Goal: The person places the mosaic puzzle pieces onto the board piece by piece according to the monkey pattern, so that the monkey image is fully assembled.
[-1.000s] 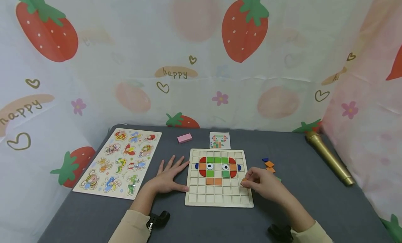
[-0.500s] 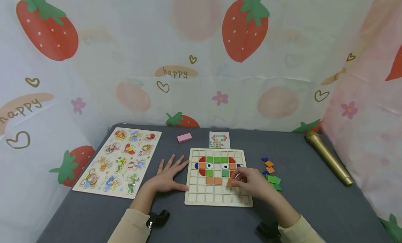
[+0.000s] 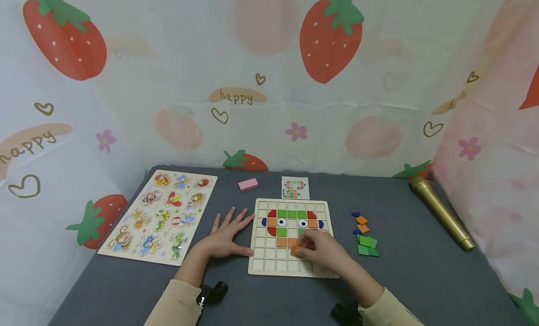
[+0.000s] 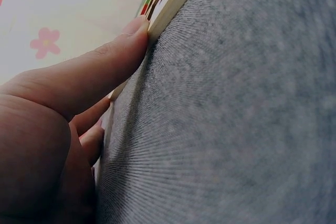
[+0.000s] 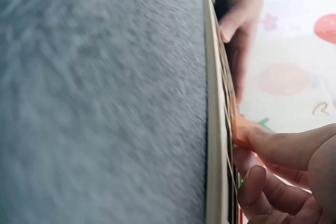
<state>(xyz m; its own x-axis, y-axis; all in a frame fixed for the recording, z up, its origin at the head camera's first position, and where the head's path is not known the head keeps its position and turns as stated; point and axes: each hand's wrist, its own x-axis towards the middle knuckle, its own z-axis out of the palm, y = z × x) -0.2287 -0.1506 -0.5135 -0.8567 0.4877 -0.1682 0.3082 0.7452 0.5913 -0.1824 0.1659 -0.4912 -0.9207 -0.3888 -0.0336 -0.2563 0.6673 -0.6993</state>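
A wooden grid board (image 3: 265, 265) lies on the dark grey table, with red, green, orange and blue tiles and two eye tiles set in its cells. My right hand (image 3: 322, 251) pinches an orange square tile (image 3: 295, 250) between thumb and fingers, low over the grid just below two seated orange tiles (image 3: 281, 242). In the right wrist view that orange tile (image 5: 242, 129) stands tilted at the board's surface. My left hand (image 3: 223, 237) lies with fingers spread, its fingertips and thumb (image 4: 131, 38) touching the board's left edge.
Loose green tiles (image 3: 367, 246), orange tiles (image 3: 361, 220) and blue pieces lie right of the board. A pattern card (image 3: 295, 188) and a pink block (image 3: 247, 184) sit behind it. An insect puzzle board (image 3: 162, 213) is at left, a gold microphone (image 3: 442, 213) at far right.
My right hand has moved left across the board with the orange tile, from its right edge to near the middle, uncovering the loose green tiles. The left hand has stayed put.
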